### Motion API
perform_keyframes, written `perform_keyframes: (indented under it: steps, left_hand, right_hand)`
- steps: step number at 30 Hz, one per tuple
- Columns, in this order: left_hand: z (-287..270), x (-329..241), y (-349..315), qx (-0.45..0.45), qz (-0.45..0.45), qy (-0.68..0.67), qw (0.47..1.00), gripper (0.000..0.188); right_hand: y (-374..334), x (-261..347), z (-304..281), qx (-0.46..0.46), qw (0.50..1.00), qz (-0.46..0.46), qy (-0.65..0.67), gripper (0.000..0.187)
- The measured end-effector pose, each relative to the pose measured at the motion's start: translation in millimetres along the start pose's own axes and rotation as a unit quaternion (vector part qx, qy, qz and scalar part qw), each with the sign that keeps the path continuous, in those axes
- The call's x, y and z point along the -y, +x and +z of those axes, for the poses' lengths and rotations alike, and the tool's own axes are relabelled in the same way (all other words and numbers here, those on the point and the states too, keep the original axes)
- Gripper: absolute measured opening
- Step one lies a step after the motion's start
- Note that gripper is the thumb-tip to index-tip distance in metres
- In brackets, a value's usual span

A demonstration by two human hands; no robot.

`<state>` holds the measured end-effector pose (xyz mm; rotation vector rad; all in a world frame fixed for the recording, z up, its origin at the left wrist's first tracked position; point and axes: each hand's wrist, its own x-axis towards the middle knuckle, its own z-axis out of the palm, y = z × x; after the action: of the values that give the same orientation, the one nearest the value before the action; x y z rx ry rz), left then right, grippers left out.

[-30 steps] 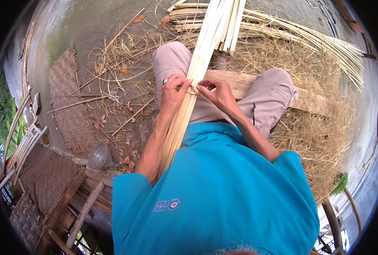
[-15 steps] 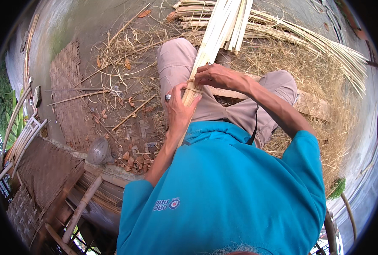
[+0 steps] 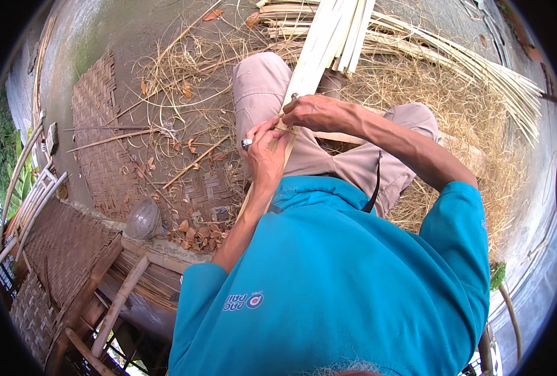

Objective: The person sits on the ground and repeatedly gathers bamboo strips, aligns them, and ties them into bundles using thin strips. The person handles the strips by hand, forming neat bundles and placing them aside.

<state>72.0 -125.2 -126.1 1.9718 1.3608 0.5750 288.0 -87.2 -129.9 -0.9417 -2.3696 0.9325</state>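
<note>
A long bundle of pale bamboo strips point(image 3: 319, 53) runs from beyond my knees, past my left thigh, toward my waist. Around its near part goes a thin bamboo tie point(image 3: 284, 129). My left hand point(image 3: 267, 156), with a ring on one finger, is closed on the bundle beside the tie, thumb on the near side. My right hand point(image 3: 316, 114) comes across from the right, its fingers bent and pinched at the tie, just above the left fingertips. Fingers hide part of the tie, so how its ends lie cannot be seen.
More split strips point(image 3: 454, 59) lie fanned at the far right. Curly bamboo shavings point(image 3: 416, 84) cover the ground around my knees. On the left are a woven mat point(image 3: 99, 125), dry leaves point(image 3: 200, 237), a rounded clear object point(image 3: 143, 219) and bamboo poles point(image 3: 121, 304).
My right hand has shifted slightly left and nearer, its elbow swinging outward. My left fingers have curled up toward the tie and meet the right fingertips. The bundle has stayed nearly in place.
</note>
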Motion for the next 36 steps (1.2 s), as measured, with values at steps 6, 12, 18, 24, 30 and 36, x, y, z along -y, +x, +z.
perform_keyframes:
  steps: [6, 12, 18, 24, 30, 36]
  left_hand:
    - [-6.2, -8.6, 0.4, 0.009, 0.004, 0.027, 1.000, 0.011]
    - [-6.5, -7.9, -3.1, 0.020, 0.031, 0.050, 0.998, 0.012]
    - [-9.7, -1.3, -6.7, 0.036, 0.036, 0.039, 0.998, 0.011]
    - [-11.2, -6.6, -6.9, 0.012, 0.024, -0.014, 1.000, 0.011]
    - [-10.5, -8.3, -9.3, 0.013, -0.035, -0.002, 0.999, 0.010]
    - [-3.4, -5.8, -13.4, 0.002, -0.046, -0.001, 0.999, 0.009]
  right_hand:
    - [8.8, -13.5, -9.3, 0.092, 0.995, -0.005, 0.041, 0.013]
    - [10.8, -9.8, -6.6, 0.072, 0.996, 0.003, 0.050, 0.013]
    - [4.8, 2.3, -0.7, 0.040, 0.995, 0.041, 0.080, 0.014]
    - [13.5, -18.0, -25.1, 0.013, 0.977, 0.183, 0.106, 0.022]
    - [6.9, -15.3, -8.7, 0.014, 0.982, 0.147, 0.114, 0.026]
    - [-4.5, -13.9, 17.4, -0.070, 0.984, 0.127, 0.104, 0.023]
